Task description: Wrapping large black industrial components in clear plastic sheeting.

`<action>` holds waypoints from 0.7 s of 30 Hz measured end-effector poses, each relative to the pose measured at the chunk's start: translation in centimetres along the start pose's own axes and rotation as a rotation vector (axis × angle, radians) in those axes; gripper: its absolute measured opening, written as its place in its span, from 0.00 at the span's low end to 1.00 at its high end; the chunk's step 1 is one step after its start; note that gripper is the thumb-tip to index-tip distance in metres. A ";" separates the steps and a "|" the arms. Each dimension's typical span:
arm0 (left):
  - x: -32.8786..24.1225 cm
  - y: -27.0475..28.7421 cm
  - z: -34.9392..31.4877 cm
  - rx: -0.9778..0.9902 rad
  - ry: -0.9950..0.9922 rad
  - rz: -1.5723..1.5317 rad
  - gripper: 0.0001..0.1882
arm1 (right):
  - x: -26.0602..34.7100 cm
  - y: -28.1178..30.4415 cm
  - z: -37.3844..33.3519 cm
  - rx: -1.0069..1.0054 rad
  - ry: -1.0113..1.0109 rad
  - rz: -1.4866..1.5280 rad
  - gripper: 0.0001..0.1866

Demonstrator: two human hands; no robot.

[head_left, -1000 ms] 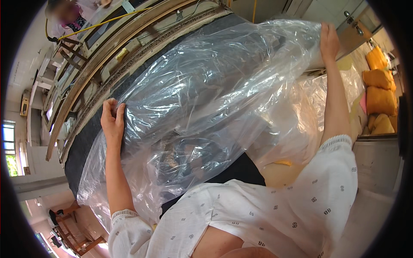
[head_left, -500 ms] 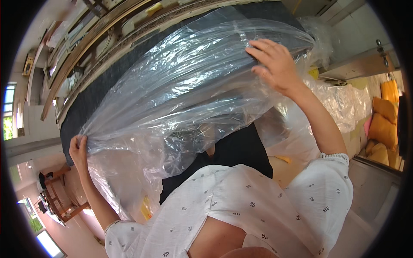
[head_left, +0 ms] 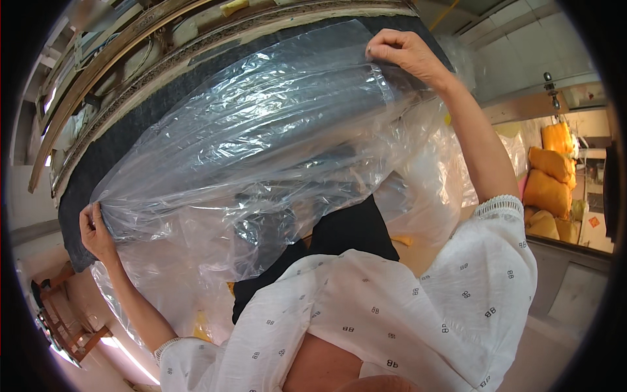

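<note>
A wide sheet of clear plastic film [head_left: 248, 124] stretches, wrinkled and shiny, over a black-covered work surface [head_left: 85, 173] in front of me. Its near part hangs down in loose folds before my body. At the left end my left hand [head_left: 96, 234] pinches the film, which gathers into creases at the fingertips. Farther up on the right, my right hand [head_left: 406, 53] has its thumb and fingers closed on the film near its far edge. The two hands are spread far apart with the sheet between them.
Beyond the black surface runs a long wooden and metal frame [head_left: 117, 68] with rails. Orange-yellow bundles [head_left: 548, 179] are stacked at the right, past a pale wall. A brown wooden stand [head_left: 68, 313] is at the lower left. More crumpled film lies at right.
My right hand has gone from spread fingers over the film to a closed grip, farther up and away. My left hand has shifted slightly left, still pinching the film.
</note>
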State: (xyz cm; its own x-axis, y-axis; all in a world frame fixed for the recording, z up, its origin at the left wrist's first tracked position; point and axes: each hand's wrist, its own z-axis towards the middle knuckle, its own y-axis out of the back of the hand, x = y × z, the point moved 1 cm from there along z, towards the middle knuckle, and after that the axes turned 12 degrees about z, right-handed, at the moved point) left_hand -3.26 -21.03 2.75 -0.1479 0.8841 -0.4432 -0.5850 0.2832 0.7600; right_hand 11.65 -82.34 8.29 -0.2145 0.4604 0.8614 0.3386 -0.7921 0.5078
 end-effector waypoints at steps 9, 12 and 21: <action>-0.1 2.8 -1.6 -0.070 0.142 -0.129 0.06 | -3.1 -2.5 4.6 -0.535 0.249 -0.645 0.11; -2.0 6.6 -4.0 -0.094 0.129 -0.135 0.05 | -2.8 -3.2 4.1 -0.534 0.199 -0.590 0.11; -2.2 8.6 -14.1 0.246 0.413 -0.146 0.03 | -4.7 -2.4 5.4 -0.479 0.118 -0.280 0.13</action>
State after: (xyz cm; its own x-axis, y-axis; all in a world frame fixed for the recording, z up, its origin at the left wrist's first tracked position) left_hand -19.17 -25.77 3.60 -0.4110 0.6215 -0.6669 -0.4256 0.5161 0.7433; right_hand 16.80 -80.43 3.06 -0.3463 0.6534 0.6732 -0.1932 -0.7519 0.6304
